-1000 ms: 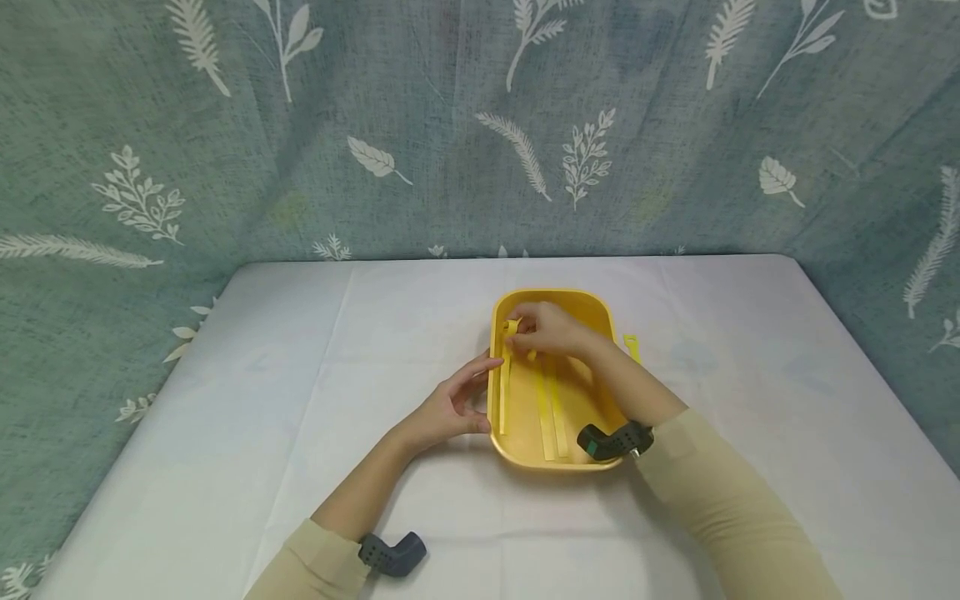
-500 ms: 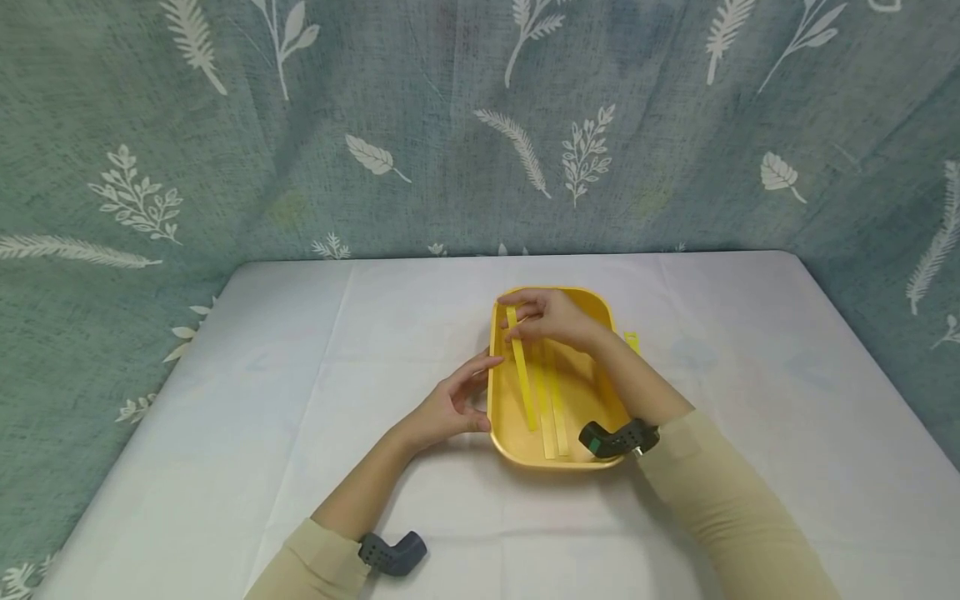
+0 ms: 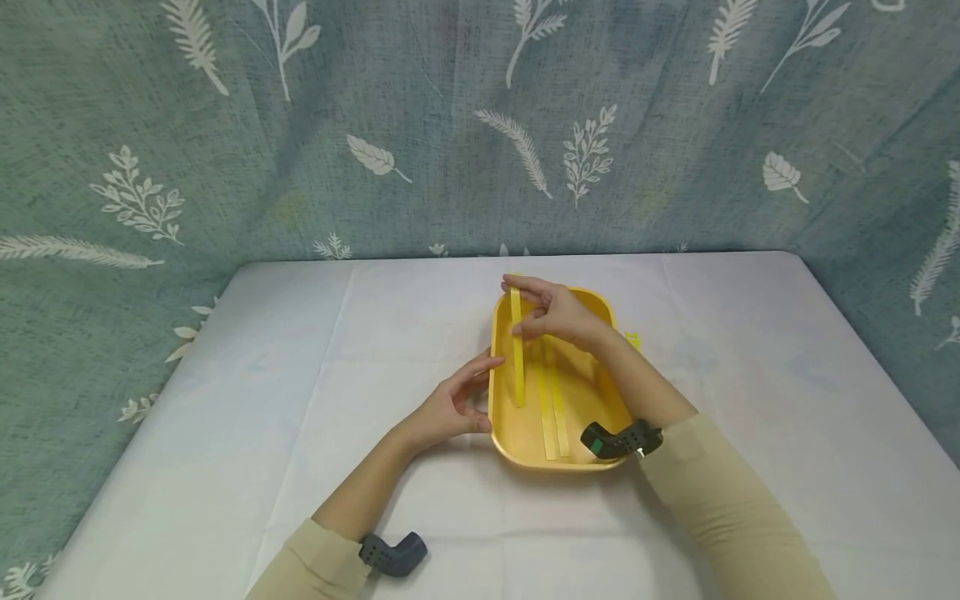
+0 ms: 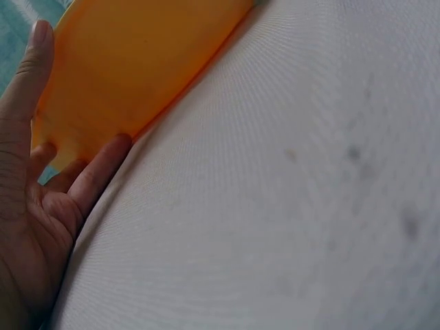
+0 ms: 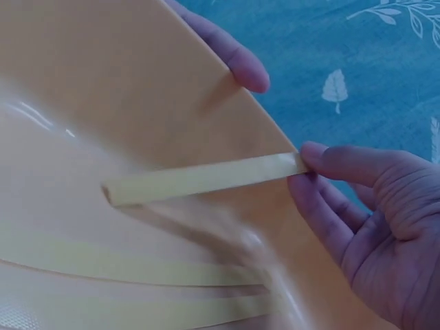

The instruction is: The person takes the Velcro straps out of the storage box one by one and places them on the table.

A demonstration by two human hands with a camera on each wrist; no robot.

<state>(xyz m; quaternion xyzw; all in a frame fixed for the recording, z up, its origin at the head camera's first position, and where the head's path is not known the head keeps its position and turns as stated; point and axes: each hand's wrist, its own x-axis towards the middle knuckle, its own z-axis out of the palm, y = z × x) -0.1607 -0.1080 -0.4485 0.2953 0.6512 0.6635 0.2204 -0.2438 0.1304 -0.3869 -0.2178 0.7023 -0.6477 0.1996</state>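
My right hand pinches one end of a flat yellow strip between thumb and fingers. In the right wrist view the strip slants across the inside of the tray, its free end over the floor and casting a shadow. The yellow tray has rounded corners and raised walls. At its left side, my left hand rests its spread fingers and thumb against the wall, one fingertip reaching over the rim. Two more yellow strips lie side by side on the tray floor, their far ends behind the right hand.
Outside the tray's right wall another yellow strip with a slotted end shows, partly hidden by the right forearm. A white cloth covers the table. Behind it hangs a teal curtain with white leaf prints. Both wrists wear dark bands.
The right hand has lifted the strip off the tray's left side and drawn it up and toward the far rim. The left hand and the other strips have stayed put.
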